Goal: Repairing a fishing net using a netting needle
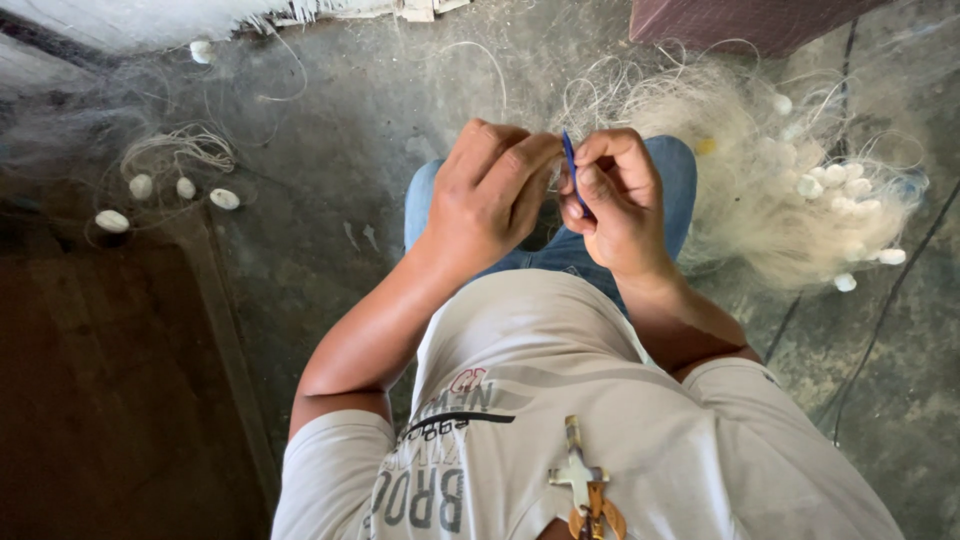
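Hands close together over the knees: the right hand (612, 200) pinches a blue netting needle (570, 165), the left hand (490, 190) curls shut on fine mesh. Slack could snag in the net pile (780, 190) just beside, I reckon, or the thin line could slip

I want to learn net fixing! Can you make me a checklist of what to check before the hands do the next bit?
1. Right hand pinches the blue needle: ok.
2. Left hand closed on the fine netting by the needle: ok.
3. Twine loaded on the needle: cannot tell.
4. Net pile with white floats beside the right knee: ok.
5. Loose floats on the floor away from the hands: ok.
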